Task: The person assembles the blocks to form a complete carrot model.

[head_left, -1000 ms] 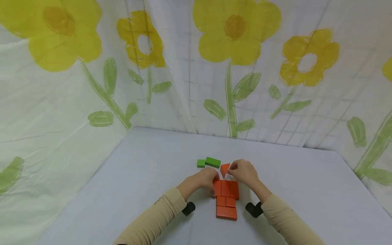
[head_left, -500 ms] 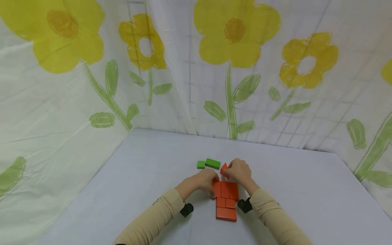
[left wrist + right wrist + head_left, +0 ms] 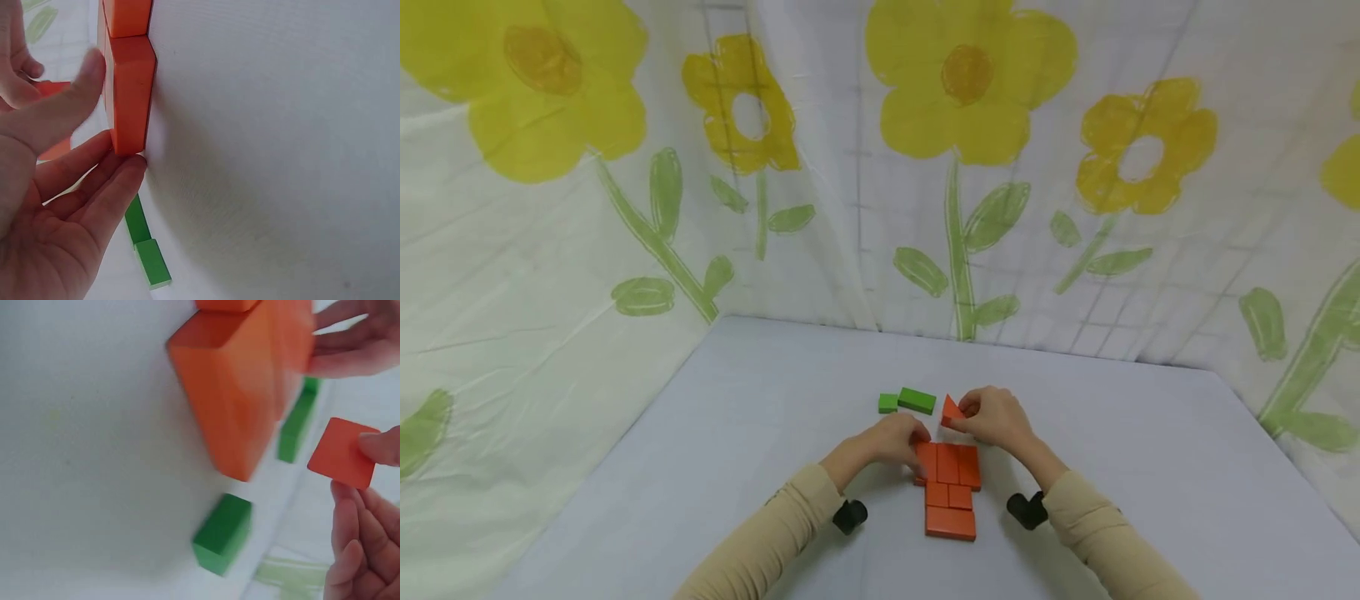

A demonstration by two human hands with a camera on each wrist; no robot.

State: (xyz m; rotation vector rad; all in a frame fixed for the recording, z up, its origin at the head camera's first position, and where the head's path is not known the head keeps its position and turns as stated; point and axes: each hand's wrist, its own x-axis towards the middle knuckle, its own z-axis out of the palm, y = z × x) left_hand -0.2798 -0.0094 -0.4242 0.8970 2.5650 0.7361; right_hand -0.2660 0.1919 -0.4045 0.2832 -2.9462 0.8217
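Between thumb and fingers, my right hand [image 3: 997, 417] pinches an orange-red triangular block [image 3: 951, 410]. It is raised beyond the far edge of a flat group of red blocks [image 3: 948, 463]. In the right wrist view a square face of that block [image 3: 342, 453] shows, with the thumb on it. My left hand [image 3: 893, 439] is at the group's far left corner. In the left wrist view, its fingertips touch the end of a red block [image 3: 132, 94], and its thumb [image 3: 90, 69] lies over the block's top side, where contact is unclear.
A small green block [image 3: 887, 403] and a longer green block [image 3: 917, 401] lie beyond the red group. Another green block [image 3: 222, 534] stands nearer my right hand in the right wrist view. A flower-printed curtain [image 3: 835, 250] hangs behind the white table [image 3: 775, 383].
The triangular block has turned in my right hand; its point now faces away instead of toward me. My right hand shifted left, then back right. The left hand has kept its place.
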